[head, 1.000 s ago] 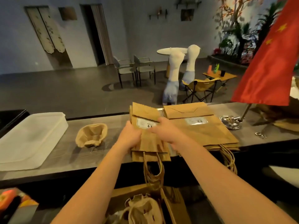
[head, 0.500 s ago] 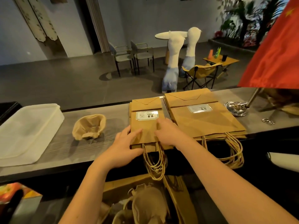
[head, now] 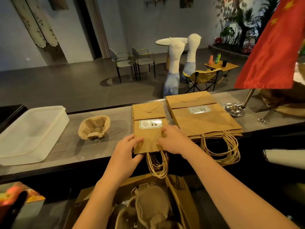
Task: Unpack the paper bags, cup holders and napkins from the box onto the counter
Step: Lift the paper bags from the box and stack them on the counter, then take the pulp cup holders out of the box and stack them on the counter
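Small bag stack point(head: 149, 134) laid flat; left hand point(head: 127, 149) now gripping its corner.

Dim grey-walled room, two chairs point(head: 133, 63) (side by side), dark floor point(head: 66, 86)

A white sticker point(head: 150, 124) with a green border sits on the small paper bag point(head: 148, 129) lying flat on the counter; its large dark digits read "6.6" as seen from the head camera, or "9.9" turned the other way. Smaller print and a little emblem on its left part are too fine to read. A like sticker point(head: 199, 109) on the large paper bag point(head: 204, 121) beside it shows the same digits, fainter.
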### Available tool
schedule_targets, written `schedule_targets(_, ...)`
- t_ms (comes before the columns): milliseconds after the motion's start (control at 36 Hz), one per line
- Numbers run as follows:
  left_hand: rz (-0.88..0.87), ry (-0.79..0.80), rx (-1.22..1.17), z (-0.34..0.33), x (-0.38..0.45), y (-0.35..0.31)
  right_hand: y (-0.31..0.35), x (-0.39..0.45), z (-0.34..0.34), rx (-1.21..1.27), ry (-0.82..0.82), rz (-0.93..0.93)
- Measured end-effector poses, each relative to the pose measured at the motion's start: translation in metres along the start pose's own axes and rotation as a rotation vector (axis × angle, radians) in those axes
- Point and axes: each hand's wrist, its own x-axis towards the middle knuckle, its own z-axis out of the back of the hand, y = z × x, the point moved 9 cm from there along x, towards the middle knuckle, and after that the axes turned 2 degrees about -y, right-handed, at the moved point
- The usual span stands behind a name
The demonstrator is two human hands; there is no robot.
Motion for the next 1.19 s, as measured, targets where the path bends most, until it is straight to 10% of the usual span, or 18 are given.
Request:
schedule_targets(944, 0.150, 0.369, 0.066, -0.018, 0.036, -0.007, 0.031, -0.009, 0.011, -0.129, -0.107, -0.030)
schedule_targets(1194, -0.055, -0.174, 0.004, 0.031, -0.019, -0.057, 0.056, -0.073, 0.018, 0.184, -0.155, 0.169)
